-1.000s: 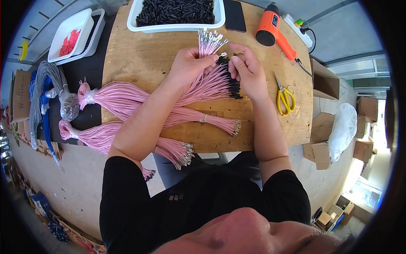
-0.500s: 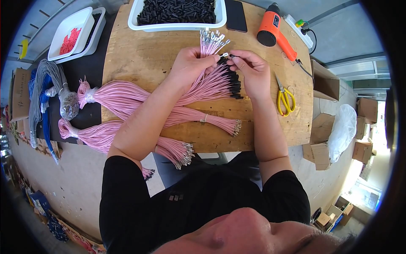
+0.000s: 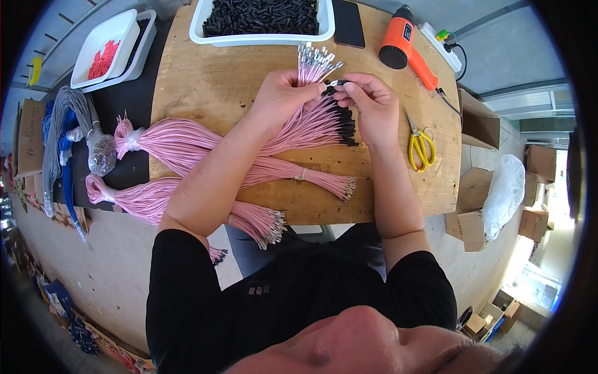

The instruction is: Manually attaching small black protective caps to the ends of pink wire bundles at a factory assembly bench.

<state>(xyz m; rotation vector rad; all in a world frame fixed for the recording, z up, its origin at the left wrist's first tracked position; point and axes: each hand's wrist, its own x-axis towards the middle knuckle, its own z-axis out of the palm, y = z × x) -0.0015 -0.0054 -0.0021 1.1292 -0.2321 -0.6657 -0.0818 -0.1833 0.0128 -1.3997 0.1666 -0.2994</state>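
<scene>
My left hand (image 3: 283, 100) is closed around a bunch of pink wires (image 3: 309, 75), whose bare metal terminals (image 3: 316, 56) fan out above it. One wire's terminal sticks out between its thumb and finger toward the right. My right hand (image 3: 372, 103) pinches a small black sleeve (image 3: 340, 82) against that terminal. Below both hands, many pink wires tipped with black sleeves (image 3: 346, 124) lie spread on the wooden table (image 3: 212, 81). Up front, a white tray (image 3: 261, 41) holds a heap of loose black sleeves (image 3: 261, 17).
More pink wire bundles (image 3: 180, 140) lie at left and near the table edge. Yellow-handled scissors (image 3: 422, 149), an orange heat gun (image 3: 398, 40), a power strip (image 3: 439, 47) and a dark phone (image 3: 348, 25) sit around the right and back. Grey wires (image 3: 78, 106) hang at left.
The black sleeve in my right hand, slightly apart from the terminal earlier, now meets its tip. The bunch in my left hand has tilted slightly right.
</scene>
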